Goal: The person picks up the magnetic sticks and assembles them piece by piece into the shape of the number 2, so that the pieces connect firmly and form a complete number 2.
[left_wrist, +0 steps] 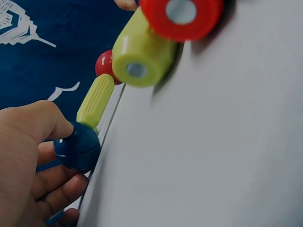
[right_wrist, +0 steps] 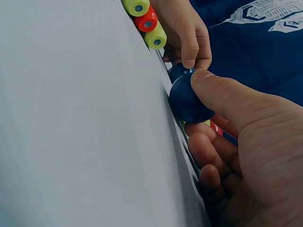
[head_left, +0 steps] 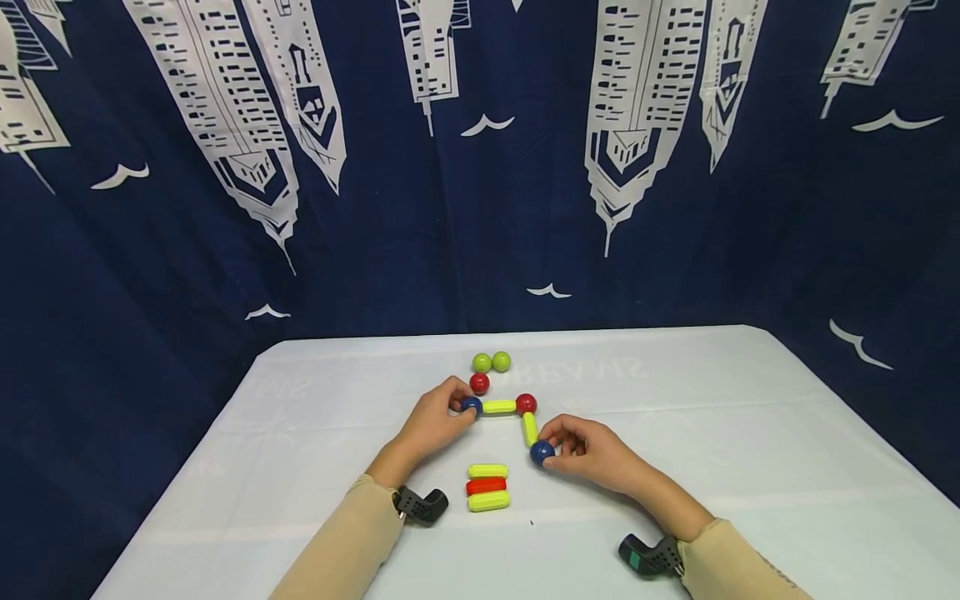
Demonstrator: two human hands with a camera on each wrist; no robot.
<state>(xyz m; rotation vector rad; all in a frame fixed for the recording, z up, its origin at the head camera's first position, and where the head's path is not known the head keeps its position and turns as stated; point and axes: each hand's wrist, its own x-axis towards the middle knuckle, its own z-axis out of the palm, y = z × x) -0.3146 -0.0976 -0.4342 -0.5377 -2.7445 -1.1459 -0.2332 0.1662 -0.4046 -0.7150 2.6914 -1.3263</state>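
My left hand (head_left: pixel 438 414) pinches a blue ball (left_wrist: pixel 78 147) between thumb and fingers. From that ball a yellow rod (head_left: pixel 499 407) runs right to a red ball (head_left: pixel 527 403). A second yellow rod (head_left: pixel 530 428) comes down from the red ball toward the near side, ending at another blue ball (head_left: pixel 542 453). My right hand (head_left: pixel 596 454) holds this second blue ball by thumb and fingertips, low at the white tabletop. Together the balls and rods form a bent, L-like chain lying on the table.
Nearer me lie two yellow rods (head_left: pixel 488 501) with a red rod (head_left: pixel 487 485) between them, side by side; metal discs show in their ends. Beyond my left hand sit a loose red ball (head_left: pixel 479 383) and two green balls (head_left: pixel 491 362). A dark blue printed curtain (head_left: pixel 450 250) hangs behind the table.
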